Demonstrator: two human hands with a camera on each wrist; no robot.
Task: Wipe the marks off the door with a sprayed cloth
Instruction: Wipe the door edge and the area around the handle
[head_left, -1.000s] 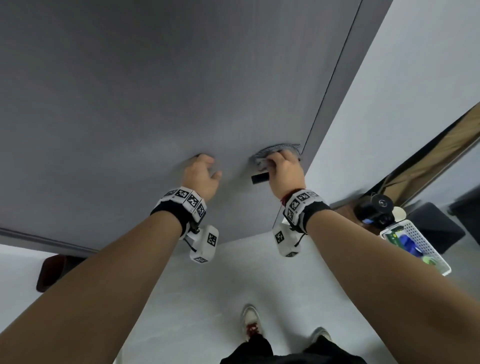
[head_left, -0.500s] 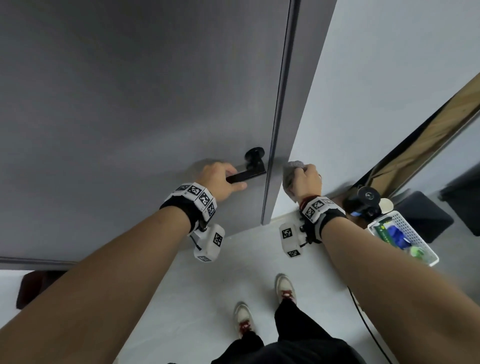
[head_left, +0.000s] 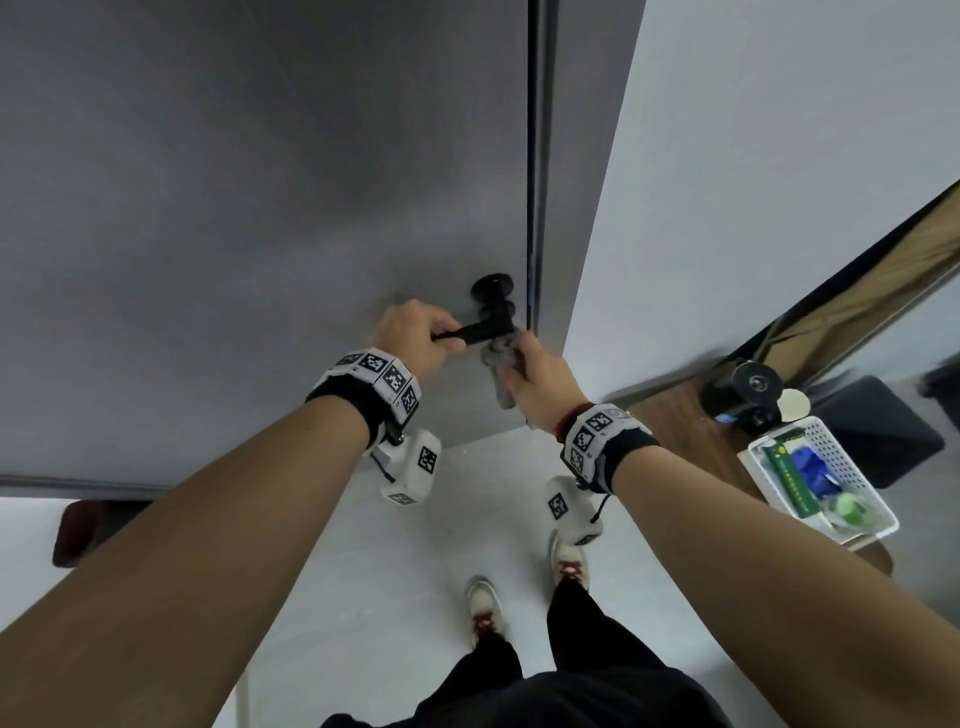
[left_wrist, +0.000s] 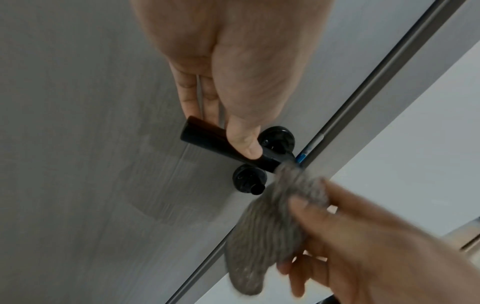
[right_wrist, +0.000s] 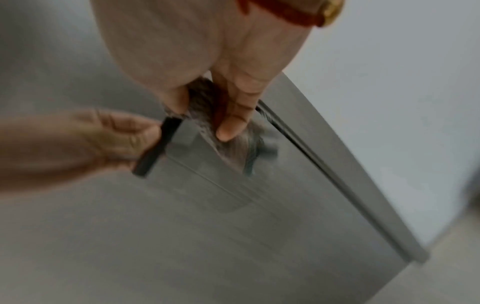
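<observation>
We saw soft, even, dim indoor light, no hard glare. Grey door (head_left: 260, 208) showed faint sheen and darker streaked patch below handle (left_wrist: 221, 144) in left wrist view. We found head view sharp at centre, with strong wide-angle bending at edges. We noted motion blur on cloth (left_wrist: 272, 226) and right hand (left_wrist: 363, 246) in left wrist view. We found right wrist view smeared throughout, handle and door edge soft.

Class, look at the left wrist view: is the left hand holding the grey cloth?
No: the left hand grips the black door handle, while the right hand holds the grey cloth.
</observation>
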